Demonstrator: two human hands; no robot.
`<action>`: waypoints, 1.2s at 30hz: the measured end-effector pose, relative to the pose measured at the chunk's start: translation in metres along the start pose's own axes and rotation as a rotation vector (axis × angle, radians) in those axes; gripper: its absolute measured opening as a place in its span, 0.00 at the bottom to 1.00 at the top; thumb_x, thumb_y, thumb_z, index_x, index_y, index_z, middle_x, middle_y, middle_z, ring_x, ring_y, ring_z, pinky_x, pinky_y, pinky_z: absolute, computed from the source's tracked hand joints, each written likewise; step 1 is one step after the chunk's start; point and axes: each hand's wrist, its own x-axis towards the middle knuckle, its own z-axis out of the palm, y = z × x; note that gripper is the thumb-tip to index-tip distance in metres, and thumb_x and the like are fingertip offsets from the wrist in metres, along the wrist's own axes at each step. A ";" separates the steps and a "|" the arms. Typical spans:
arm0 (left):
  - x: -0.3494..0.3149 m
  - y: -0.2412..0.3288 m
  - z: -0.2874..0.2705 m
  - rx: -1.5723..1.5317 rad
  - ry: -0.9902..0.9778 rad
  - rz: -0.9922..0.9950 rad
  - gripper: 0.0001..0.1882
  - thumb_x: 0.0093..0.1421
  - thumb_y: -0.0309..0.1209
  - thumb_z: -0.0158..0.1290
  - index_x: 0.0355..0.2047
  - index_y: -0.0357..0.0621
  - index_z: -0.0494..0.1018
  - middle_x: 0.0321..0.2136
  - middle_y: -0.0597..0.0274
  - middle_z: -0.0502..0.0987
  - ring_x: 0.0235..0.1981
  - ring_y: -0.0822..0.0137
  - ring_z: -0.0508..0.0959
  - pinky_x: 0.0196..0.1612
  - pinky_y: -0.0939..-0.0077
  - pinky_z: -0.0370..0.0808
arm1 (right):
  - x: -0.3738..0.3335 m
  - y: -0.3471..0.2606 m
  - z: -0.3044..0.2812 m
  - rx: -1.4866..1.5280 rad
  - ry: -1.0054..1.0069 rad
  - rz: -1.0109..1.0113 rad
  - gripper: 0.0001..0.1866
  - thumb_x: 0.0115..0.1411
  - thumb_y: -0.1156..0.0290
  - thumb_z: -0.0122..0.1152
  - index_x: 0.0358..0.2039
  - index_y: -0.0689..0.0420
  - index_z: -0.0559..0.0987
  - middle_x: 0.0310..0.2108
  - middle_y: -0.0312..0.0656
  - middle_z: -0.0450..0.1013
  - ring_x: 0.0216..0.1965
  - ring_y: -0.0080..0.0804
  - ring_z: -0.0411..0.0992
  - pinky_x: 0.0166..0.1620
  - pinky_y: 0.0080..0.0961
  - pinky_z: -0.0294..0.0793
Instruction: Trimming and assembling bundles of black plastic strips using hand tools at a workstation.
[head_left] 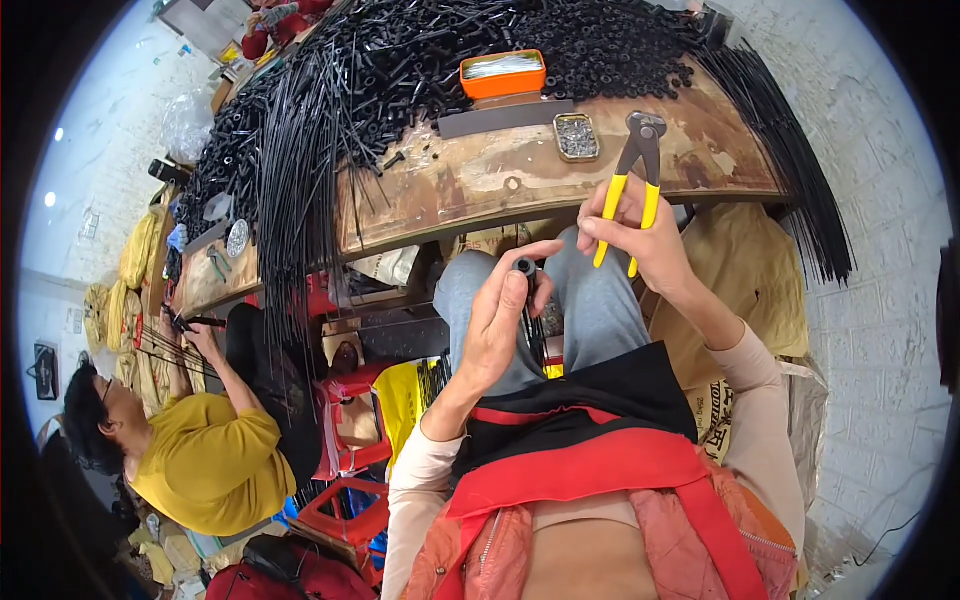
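Observation:
In my right hand (650, 245) is a pair of end-cutting pincers (640, 150) with yellow handles and dark jaws. The jaws point away from me over the table edge, and the handles stand apart. My left hand (500, 315) is closed around a black tubular part (526, 267), its round hollow end showing between thumb and fingers. Thin black strands hang below that hand above my lap; where they join the part is hidden. Both hands are in front of the table's near edge, apart from each other.
A wooden table (460, 190) bears heaps of black parts (420, 60) and bundles of long black rods (300, 170). Near its front lie an orange box (503, 85) of pale strips, a flat grey bar (500, 118) and a small tin (576, 138) of metal bits. A co-worker (210, 450) sits left.

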 end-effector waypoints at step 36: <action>-0.026 0.011 -0.017 -0.064 0.013 0.061 0.34 0.70 0.51 0.36 0.61 0.32 0.59 0.43 0.60 0.73 0.38 0.74 0.70 0.45 0.81 0.66 | -0.037 -0.002 0.076 0.100 -0.175 0.027 0.09 0.64 0.69 0.56 0.36 0.61 0.70 0.31 0.38 0.71 0.29 0.29 0.77 0.32 0.20 0.67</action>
